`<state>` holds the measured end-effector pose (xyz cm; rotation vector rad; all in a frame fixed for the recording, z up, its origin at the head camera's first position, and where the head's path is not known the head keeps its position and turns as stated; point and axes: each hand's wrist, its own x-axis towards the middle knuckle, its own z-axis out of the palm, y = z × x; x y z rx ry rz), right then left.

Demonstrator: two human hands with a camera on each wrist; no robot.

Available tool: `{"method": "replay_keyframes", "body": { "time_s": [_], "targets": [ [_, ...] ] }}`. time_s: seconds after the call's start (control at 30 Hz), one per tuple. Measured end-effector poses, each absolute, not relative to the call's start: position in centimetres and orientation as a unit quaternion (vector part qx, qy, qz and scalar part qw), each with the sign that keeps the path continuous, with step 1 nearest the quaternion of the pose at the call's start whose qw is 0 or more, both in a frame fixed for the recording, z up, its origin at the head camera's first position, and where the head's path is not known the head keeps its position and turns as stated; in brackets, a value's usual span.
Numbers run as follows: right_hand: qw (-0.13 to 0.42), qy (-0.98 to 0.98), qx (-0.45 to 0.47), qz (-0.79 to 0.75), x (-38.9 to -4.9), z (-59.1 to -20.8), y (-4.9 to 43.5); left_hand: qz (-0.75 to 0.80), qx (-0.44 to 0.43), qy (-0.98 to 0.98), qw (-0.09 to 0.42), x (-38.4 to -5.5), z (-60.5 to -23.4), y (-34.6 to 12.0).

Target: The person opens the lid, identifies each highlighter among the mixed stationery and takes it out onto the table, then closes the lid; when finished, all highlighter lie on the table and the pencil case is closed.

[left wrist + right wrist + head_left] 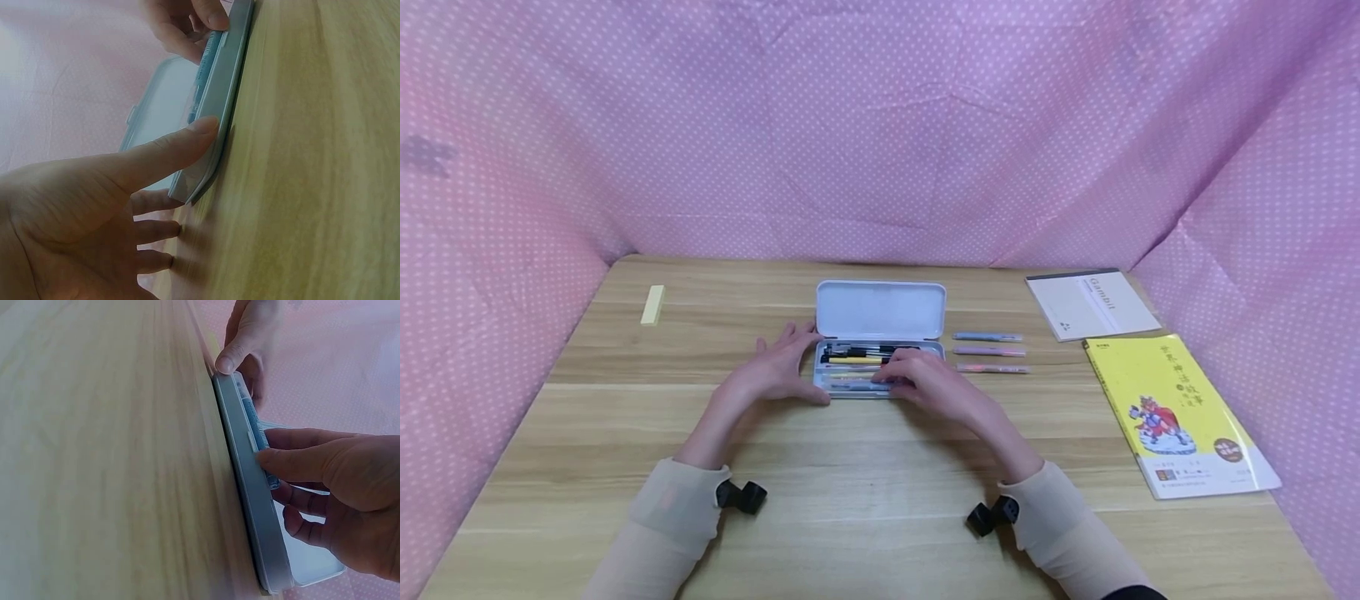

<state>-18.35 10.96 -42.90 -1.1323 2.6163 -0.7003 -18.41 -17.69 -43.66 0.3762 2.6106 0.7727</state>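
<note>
Leaning over the wooden table (850, 517), a person works at a pale pencil case (251, 506) that stands near the middle, its lid (880, 308) raised at the back. The left hand (775, 367) is spread wide, its thumb against the front left corner and its forefinger near the back of that end. Inside the case, the right hand (936, 383) pinches a blue pen (206, 69) between thumb and forefinger, the pen lying along the front wall. Behind it sit more pens, one with a yellow barrel (850, 360) (the rest overlap too much for me to count). Just right of the case, three slim pens (991, 352) lie side by side, well spaced. Farther right, a notebook marked "Gambit" (1090, 308) lies beyond a yellow book (1195, 375), while a pale yellow block (653, 305) rests at the far left. Pink dotted cloth (880, 125) hangs behind everything.
</note>
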Motion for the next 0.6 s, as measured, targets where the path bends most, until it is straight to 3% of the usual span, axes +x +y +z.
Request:
{"method": "replay_keyframes", "body": {
  "time_s": [0.23,0.6],
  "targets": [
    [0.084,0.878,-0.388,-0.267,-18.8,-42.8,12.9,0.274,0.134,0.931,0.199,-18.4,-43.7,-17.6],
    [0.027,0.883,-0.344,-0.319,-19.3,-42.5,20.6,0.279,0.131,0.93,0.199,-18.3,-43.6,-17.6]
  ]
}}
